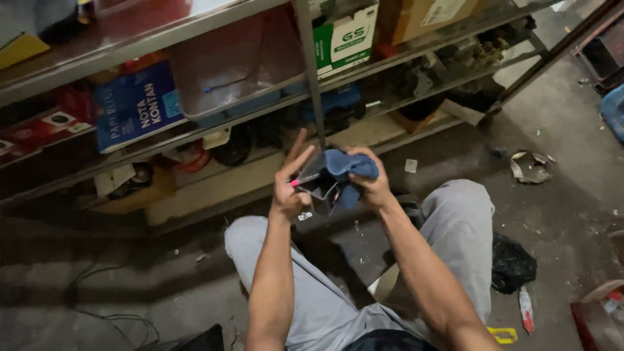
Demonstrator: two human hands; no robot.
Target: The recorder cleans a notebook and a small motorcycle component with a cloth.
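- A metal shelf rack (305, 78) is seen along the top of the view; on its left part a blue printed box (133, 104) is stood on edge, and further right a green and white carton (344, 39) is set on an upper level.
- The left hand (289, 185) is raised in front of the rack, palm turned inward. Its thumb and lower fingers are closed on the left edge of a dark metal part (318, 182), while two fingers are stretched up and free.
- The dark metal part is held in the air between both hands, above the gap between the knees. It looks flat, angular and dull grey, with a small red mark near the left thumb; its exact shape cannot be told.
- A blue cloth (348, 166), soft and bunched, is pressed on the top and right side of the part, so it lies just to the right of the left hand and touches the metal.
- The right hand (370, 185) is wrapped around the cloth, fingers curled shut over it, and is the nearer hand to the cloth.
- Grey trousers (455, 221) are stretched over the bent knees on the concrete floor (572, 195).
- At the right, a black plastic bag (510, 263) is crumpled beside the leg, and a torn scrap (530, 166) is left further back.
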